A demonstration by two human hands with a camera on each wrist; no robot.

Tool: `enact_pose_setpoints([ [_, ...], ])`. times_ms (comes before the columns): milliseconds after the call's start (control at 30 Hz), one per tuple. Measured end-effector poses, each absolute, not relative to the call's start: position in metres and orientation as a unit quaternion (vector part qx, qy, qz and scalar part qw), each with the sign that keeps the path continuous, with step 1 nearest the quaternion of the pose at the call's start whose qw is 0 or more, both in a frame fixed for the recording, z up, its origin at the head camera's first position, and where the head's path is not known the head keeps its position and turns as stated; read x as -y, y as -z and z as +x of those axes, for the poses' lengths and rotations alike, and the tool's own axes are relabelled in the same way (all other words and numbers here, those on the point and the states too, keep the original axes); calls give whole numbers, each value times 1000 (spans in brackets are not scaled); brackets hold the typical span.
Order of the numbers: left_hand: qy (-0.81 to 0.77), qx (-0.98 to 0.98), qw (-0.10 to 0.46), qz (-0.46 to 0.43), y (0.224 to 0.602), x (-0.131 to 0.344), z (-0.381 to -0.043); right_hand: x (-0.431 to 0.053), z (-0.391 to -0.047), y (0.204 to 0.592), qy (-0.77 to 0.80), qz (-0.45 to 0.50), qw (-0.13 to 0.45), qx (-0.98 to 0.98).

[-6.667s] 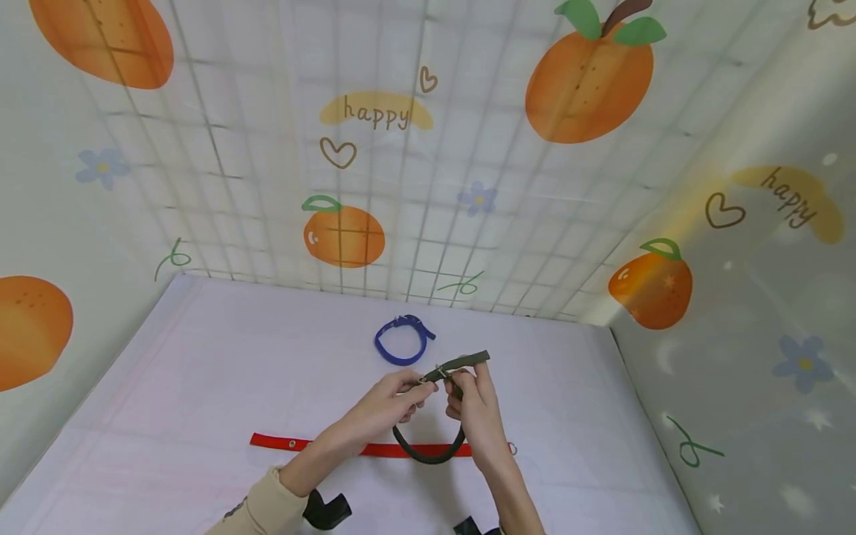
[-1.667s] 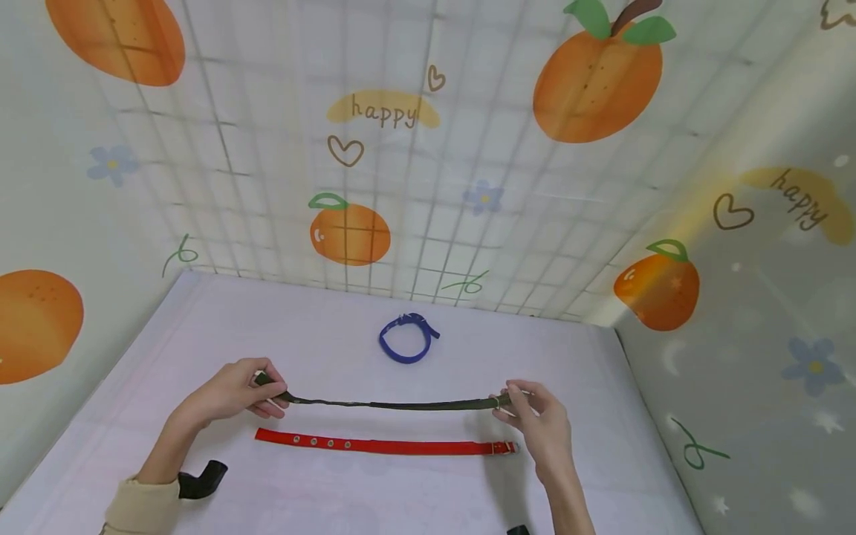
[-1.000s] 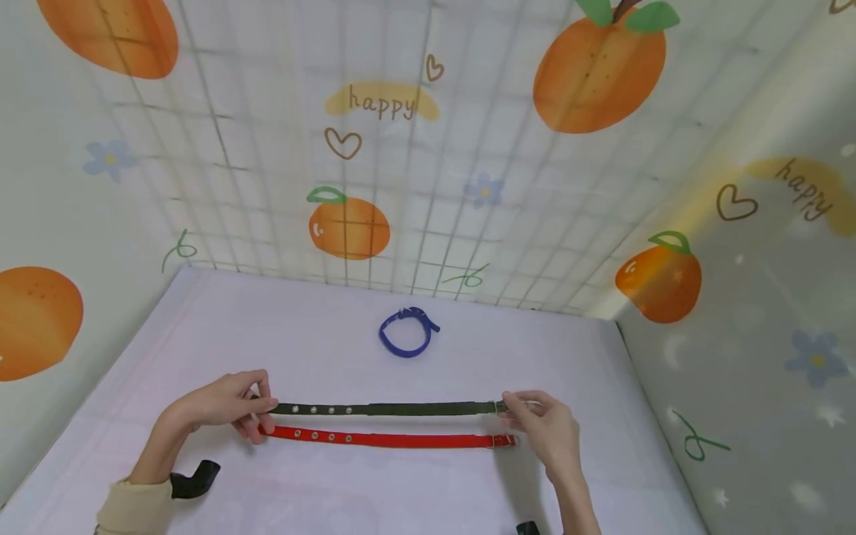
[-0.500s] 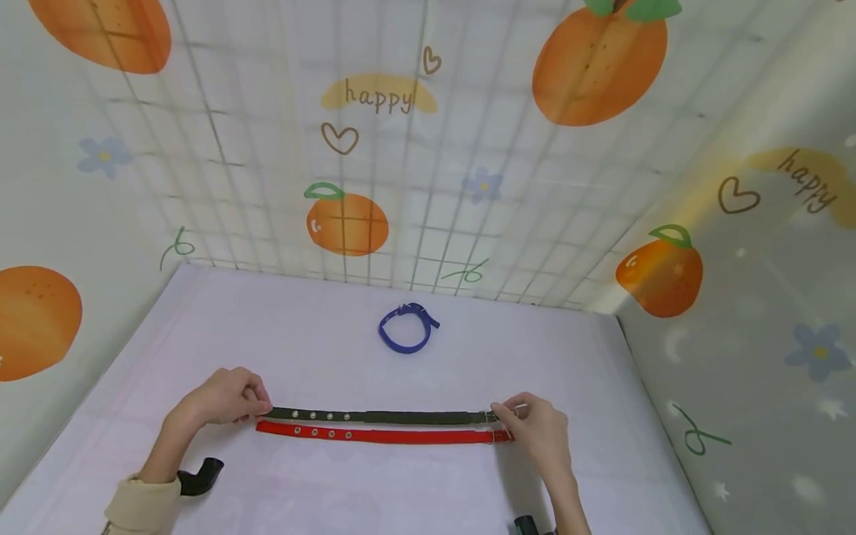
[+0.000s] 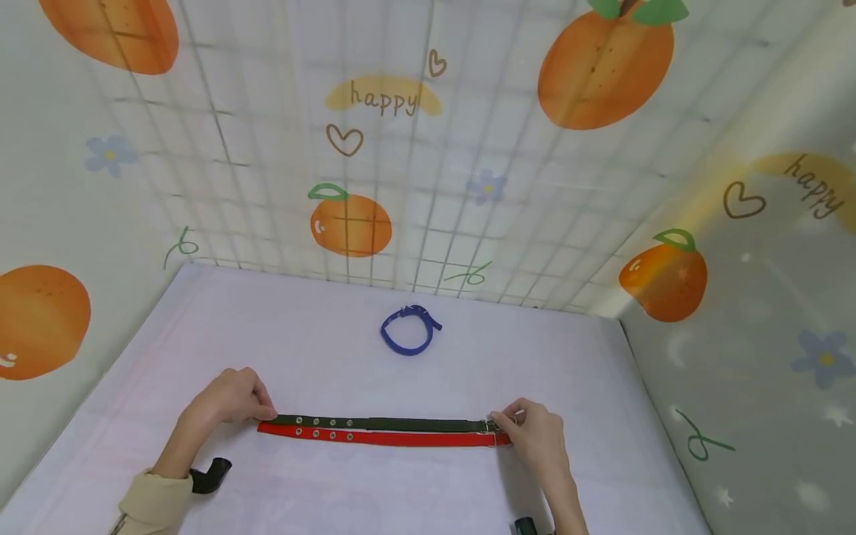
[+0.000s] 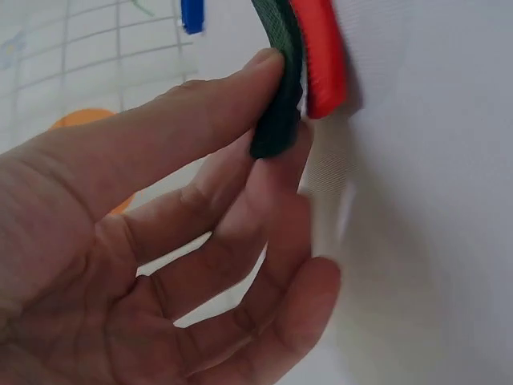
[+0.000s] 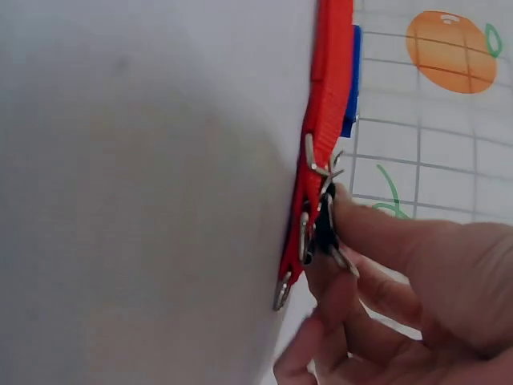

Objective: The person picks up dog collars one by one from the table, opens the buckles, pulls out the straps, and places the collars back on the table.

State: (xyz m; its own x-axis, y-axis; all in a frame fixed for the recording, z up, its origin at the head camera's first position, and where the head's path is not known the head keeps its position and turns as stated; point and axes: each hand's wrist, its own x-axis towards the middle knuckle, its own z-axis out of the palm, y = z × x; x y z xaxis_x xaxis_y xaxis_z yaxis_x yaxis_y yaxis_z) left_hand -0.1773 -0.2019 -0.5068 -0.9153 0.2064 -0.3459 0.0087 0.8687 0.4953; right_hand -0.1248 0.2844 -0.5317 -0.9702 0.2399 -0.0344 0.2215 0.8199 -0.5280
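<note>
2 forearms [image 5: 567, 501] are extended from the near side, set well apart. At the left, the left hand [image 5: 234, 394] is bent at the wrist, its fingertips aimed right and downward. Its thumb [image 6: 216, 104] is pressed inward in a pinch, while the lower fingers [image 6: 317, 293] are loosely curved. At the right, the right hand [image 5: 535, 431] is likewise held in a pinch, its fingertips turned left.
</note>
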Motion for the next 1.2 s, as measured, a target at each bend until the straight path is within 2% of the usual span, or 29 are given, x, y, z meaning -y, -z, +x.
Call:
enact_pose_setpoints([
  [300, -246, -951, 178, 50, 509, 197, -178, -283, -124, 531, -258, -128, 30, 957],
  [567, -262, -954, 130, 60, 516, 197, -179, -282, -125, 528, -258, -120, 16, 959],
  [833, -327, -923, 196, 55, 516, 197, -178, -281, -129, 524, -247, -137, -8, 959],
  [1067, -303, -932, 192, 62, 514, 199, -175, -280, -130, 522, -248, -146, -21, 958],
  [1200, -286, -931, 215, 73, 506, 201, -172, -281, -129, 522, -248, -147, -15, 958],
])
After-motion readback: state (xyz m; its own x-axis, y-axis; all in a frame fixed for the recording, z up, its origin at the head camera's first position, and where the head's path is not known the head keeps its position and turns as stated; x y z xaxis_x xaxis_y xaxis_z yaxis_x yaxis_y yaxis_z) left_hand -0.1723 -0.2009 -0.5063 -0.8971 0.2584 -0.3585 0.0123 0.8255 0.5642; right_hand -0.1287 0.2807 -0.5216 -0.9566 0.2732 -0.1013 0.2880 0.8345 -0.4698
